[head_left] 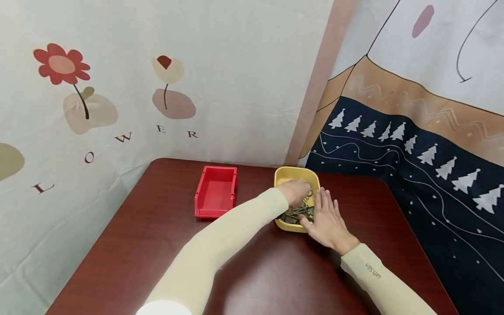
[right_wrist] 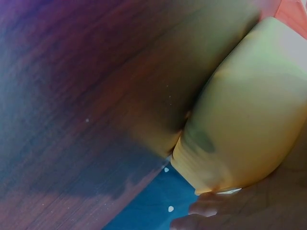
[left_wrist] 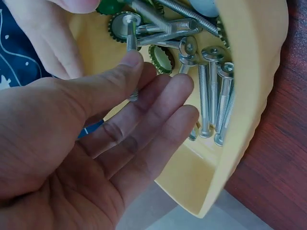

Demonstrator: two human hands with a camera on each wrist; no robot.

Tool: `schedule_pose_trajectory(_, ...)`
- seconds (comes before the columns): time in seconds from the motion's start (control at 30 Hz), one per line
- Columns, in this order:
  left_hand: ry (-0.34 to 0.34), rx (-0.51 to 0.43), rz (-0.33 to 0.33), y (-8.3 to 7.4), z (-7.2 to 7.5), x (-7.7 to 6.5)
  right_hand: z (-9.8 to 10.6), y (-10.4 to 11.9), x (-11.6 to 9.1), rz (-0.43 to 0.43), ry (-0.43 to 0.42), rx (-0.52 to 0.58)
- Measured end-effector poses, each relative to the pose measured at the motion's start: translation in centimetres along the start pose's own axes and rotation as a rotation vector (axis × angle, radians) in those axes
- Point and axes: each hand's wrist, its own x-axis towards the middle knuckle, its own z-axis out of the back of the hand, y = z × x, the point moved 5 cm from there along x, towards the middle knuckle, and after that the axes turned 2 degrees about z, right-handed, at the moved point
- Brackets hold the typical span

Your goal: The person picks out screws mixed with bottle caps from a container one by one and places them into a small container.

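Observation:
In the head view, a yellow bin (head_left: 288, 227) stands on the table, holding a mix of bolts and bottle caps. My left hand (head_left: 295, 191) reaches into it. Between thumb and forefinger it pinches a silver bolt (left_wrist: 131, 42), while the other fingers extend loosely. Several more bolts (left_wrist: 213, 88) lie along the bin wall in the left wrist view, near a crimped bottle cap (left_wrist: 162, 58). My right hand (head_left: 327, 223) rests against the bin's right side with straight fingers, its thumb over the rim. The right wrist view shows the bin's outer wall (right_wrist: 240, 110).
A red open-front bin (head_left: 215, 192) stands left of the yellow one on the dark red-brown table (head_left: 165, 227). Behind the table hangs a pale printed cloth (head_left: 236, 87), with a navy tree-pattern cloth (head_left: 374, 148) to the right.

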Motion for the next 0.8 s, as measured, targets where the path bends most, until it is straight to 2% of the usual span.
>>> schedule_pose_trajectory(0.07,-0.017,-0.019,0.001,-0.4,2.0,-2.9,0.0,0.0,0.0,-0.001,0.002,0.002)
schedule_pose_trajectory(0.17,-0.027,-0.057,-0.045,-1.0,4.9,-6.8,0.0,0.0,-0.1,-0.003,0.002,0.005)
schedule_pose_trajectory(0.2,-0.044,-0.071,-0.047,-0.5,4.1,-5.8,0.0,0.0,-0.1,-0.003,0.003,0.008)
schedule_pose_trajectory(0.23,-0.062,-0.086,-0.056,-0.2,3.9,-5.5,0.0,0.0,-0.1,-0.003,0.004,0.008)
schedule_pose_trajectory(0.4,-0.094,-0.206,-0.100,1.2,3.7,-5.4,0.0,0.1,-0.1,-0.004,0.009,0.013)
schedule_pose_trajectory(0.47,-0.104,-0.256,-0.118,1.3,4.8,-7.0,0.0,0.1,-0.1,-0.006,0.008,0.011)
schedule_pose_trajectory(0.63,-0.189,-0.316,-0.114,1.8,5.7,-8.7,0.0,0.0,0.0,-0.006,0.009,0.002)
schedule_pose_trajectory(0.67,-0.194,-0.329,-0.114,1.8,6.1,-9.3,0.0,-0.1,0.0,-0.005,0.012,0.003)
schedule_pose_trajectory(0.8,-0.233,-0.356,-0.108,1.9,6.5,-10.3,-0.2,0.0,0.1,-0.004,0.023,0.015)
